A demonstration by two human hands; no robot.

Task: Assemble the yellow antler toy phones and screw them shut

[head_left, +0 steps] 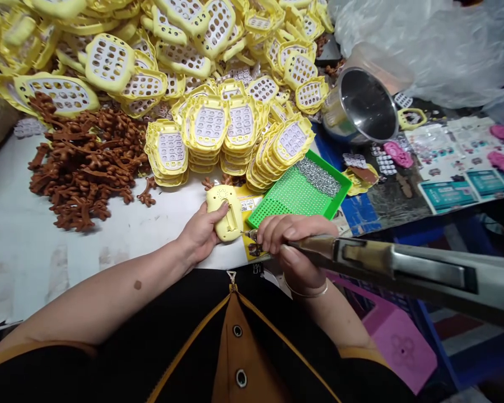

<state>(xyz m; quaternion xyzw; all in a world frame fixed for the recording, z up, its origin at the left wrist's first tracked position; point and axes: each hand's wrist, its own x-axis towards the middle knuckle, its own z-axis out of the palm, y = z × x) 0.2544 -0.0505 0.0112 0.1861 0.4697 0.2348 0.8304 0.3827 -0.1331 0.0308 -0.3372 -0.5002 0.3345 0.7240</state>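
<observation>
My left hand (199,232) grips a yellow plastic toy phone shell (224,226), its back with the battery recess turned up and its brown antlers pointing away from me. The thumb lies across the shell near the recess. In my right hand (296,240) is a long electric screwdriver (382,263), my fingers wrapped round its front end. The bit points left and ends at the lower right edge of the shell; whether it touches a screw I cannot tell. Just beyond the right hand, a green perforated tray (289,198) holds a heap of small silver screws (318,178).
Stacked yellow front shells (205,129) stand behind the work spot, with a bigger pile further back. Brown antler pieces (84,162) lie heaped at left. A metal cup (361,106) leans at the right, near plastic bags (428,50). A pink stool (399,336) is below the table.
</observation>
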